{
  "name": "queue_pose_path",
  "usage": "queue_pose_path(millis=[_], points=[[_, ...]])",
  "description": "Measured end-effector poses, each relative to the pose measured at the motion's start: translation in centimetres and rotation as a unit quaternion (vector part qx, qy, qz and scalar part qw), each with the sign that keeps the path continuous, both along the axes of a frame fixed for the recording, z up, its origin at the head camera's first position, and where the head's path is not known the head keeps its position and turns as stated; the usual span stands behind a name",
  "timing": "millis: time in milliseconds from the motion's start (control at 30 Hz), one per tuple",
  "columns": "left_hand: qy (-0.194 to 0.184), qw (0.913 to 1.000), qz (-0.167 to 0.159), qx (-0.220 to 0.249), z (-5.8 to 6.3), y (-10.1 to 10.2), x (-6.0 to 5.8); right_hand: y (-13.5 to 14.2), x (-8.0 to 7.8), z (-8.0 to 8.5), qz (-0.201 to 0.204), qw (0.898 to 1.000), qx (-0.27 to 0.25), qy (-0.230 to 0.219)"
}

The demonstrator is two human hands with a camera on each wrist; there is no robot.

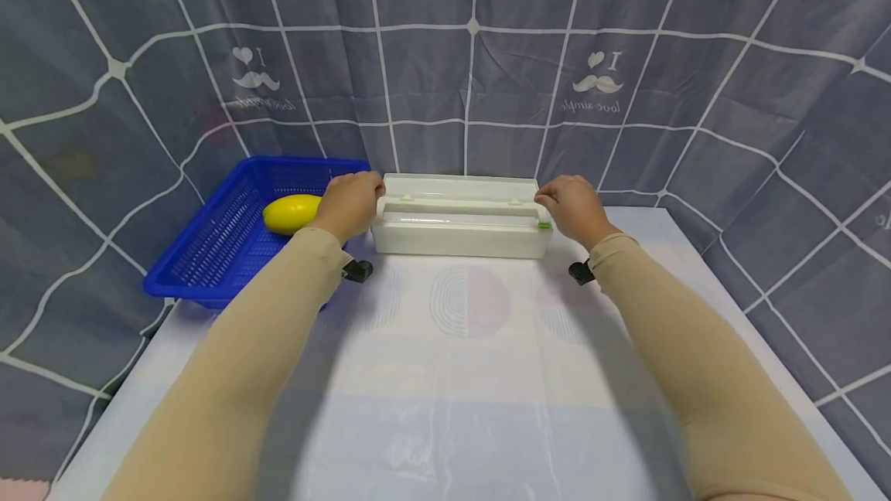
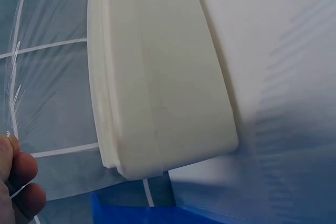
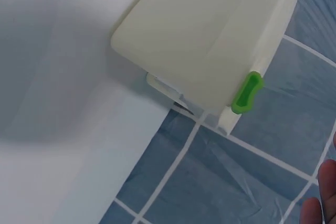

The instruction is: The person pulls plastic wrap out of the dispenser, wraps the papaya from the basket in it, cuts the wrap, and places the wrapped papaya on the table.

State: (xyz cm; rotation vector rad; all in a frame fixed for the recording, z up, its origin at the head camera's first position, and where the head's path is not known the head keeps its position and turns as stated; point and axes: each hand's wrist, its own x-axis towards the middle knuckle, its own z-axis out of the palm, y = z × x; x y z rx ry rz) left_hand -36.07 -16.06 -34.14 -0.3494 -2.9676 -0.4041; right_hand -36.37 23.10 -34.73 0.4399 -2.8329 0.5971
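Observation:
A long white cling film dispenser (image 1: 459, 242) stands at the back of the table, its lid (image 1: 459, 186) raised behind it. Clear cling film (image 2: 47, 77) stretches above the box. My left hand (image 1: 348, 203) is at the box's left end, thumb and fingertips pinching the film's edge in the left wrist view. At the opposite end, my right hand (image 1: 574, 207) pinches the film, which shows creases (image 3: 231, 171) in the right wrist view; only some of its fingertips appear there. A green cutter slider (image 3: 248, 93) sits at the dispenser's right end.
Left of the dispenser lies a blue plastic basket (image 1: 163, 281), with a yellow oval fruit (image 1: 288, 214) inside, partly behind my left hand. A grey checked curtain (image 1: 425, 76) hangs behind and at both sides of the white table (image 1: 445, 424).

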Motion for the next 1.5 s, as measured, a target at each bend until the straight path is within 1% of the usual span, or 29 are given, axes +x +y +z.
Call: queue_pose_path(millis=[100, 200, 367, 533, 600, 767, 900, 1067, 1200, 1433, 1500], points=[[0.008, 0.9999, -0.006, -0.004, 0.4, -0.1, 0.2, 0.1, 0.3, 0.4, 0.0, 1.0, -0.006, 0.0], [0.011, 0.9999, -0.004, 0.005, 0.8, -0.1, 0.5, 0.1, 0.6, 0.7, -0.006, 1.0, -0.017, 0.0], [0.003, 0.9997, 0.006, 0.023, 1.6, -0.1, 0.9, 0.1, 1.2, 1.4, -0.014, 1.0, -0.027, 0.0], [-0.001, 0.9994, 0.008, 0.032, 2.2, -0.1, 1.4, 0.1, 1.7, 2.1, -0.014, 0.999, -0.029, 0.007], [-0.009, 0.9991, 0.008, 0.042, 2.4, -0.2, 1.5, 0.1, 1.9, 2.4, -0.013, 0.999, -0.031, 0.01], [-0.016, 0.9982, 0.005, 0.057, 2.8, -0.6, 2.1, 0.1, 2.3, 3.1, -0.005, 0.999, -0.038, 0.023], [0.01, 0.9982, 0.0, 0.059, 3.2, -0.7, 2.4, 0.2, 2.7, 3.8, 0.0, 0.998, -0.045, 0.033], [0.048, 0.9964, -0.004, 0.07, 3.7, -0.7, 2.7, 0.4, 3.1, 4.5, -0.002, 0.997, -0.053, 0.057], [0.066, 0.9946, -0.005, 0.079, 4.1, -0.5, 3.0, 0.5, 3.4, 5.0, -0.004, 0.995, -0.059, 0.074], [0.118, 0.989, -0.017, 0.087, 5.0, -0.2, 3.8, 0.6, 4.0, 5.8, -0.007, 0.993, -0.07, 0.091], [0.127, 0.9879, -0.018, 0.088, 5.3, -0.2, 4.1, 0.7, 4.2, 6.1, -0.004, 0.992, -0.076, 0.1]])
